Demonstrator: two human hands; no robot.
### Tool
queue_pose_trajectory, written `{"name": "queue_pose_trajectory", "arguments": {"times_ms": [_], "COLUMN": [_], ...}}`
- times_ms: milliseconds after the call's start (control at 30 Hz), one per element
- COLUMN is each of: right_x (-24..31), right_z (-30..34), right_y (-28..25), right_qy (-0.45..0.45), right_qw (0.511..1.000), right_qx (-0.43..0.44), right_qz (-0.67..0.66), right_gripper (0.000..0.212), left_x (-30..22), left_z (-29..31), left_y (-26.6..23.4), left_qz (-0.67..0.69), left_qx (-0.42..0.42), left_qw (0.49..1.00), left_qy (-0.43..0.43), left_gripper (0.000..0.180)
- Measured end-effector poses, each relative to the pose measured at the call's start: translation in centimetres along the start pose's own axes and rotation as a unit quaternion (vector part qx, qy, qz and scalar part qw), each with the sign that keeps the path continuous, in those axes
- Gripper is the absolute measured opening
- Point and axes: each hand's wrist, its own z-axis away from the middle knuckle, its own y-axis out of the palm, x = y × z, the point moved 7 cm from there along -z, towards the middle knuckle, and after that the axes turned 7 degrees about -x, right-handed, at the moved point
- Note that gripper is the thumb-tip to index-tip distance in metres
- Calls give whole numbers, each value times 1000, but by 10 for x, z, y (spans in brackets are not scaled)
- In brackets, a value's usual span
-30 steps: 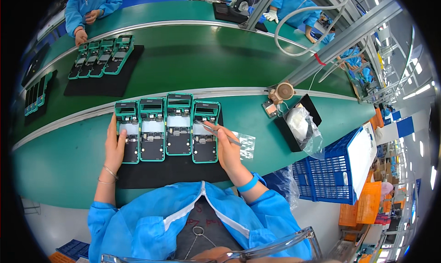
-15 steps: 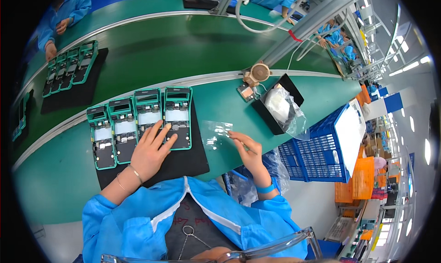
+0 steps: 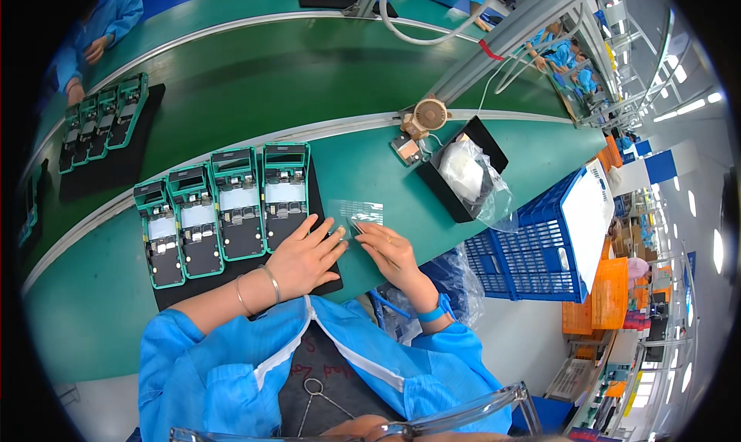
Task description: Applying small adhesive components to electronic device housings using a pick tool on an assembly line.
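My left hand (image 3: pixel 306 261) hovers over the right edge of the black mat (image 3: pixel 324 280), fingers stretched out and somewhat apart. Its fingertips nearly reach those of my right hand (image 3: pixel 392 255), whose thumb and fingers are pinched together. What they hold, if anything, is too small to make out. Just beyond both hands lies a clear sheet of film pieces (image 3: pixel 361 210) on the green bench. On the mat stand several opened handheld devices in teal frames; the rightmost device (image 3: pixel 287 195) is closest to my left hand. White patches and dark circuit parts show inside them.
A black box (image 3: pixel 463 181) with clear plastic wrapping sits at the right, beside a small brown fan (image 3: pixel 429 115). Past the bench edge stands a blue crate (image 3: pixel 532 241). Across the green conveyor (image 3: pixel 255 72), co-workers in blue sit; similar devices (image 3: pixel 104 122) lie far left.
My left hand has left the devices and moved right, close to my right hand. My right hand has shifted slightly left and nearer. The whole view has drifted slightly.
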Motion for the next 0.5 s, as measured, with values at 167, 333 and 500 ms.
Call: {"name": "queue_pose_trajectory", "arguments": {"times_ms": [167, 333, 500], "right_x": [-3, 3, 30], "right_z": [-1, -9, -56], "right_y": [2, 8, 20], "right_qy": [-14, -59, -127], "right_qw": [1000, 998, 991], "right_qx": [4, 18, 19], "right_qz": [1, 27, 29], "right_gripper": [24, 28, 29], "left_x": [1, 1, 14], "left_z": [-1, 0, 5], "left_y": [-2, -3, -41], "left_qz": [-11, -15, 25], "left_qx": [1, -6, -67], "left_qw": [1000, 1000, 996], "left_qy": [10, 9, -44], "left_gripper": [63, 63, 56]}}
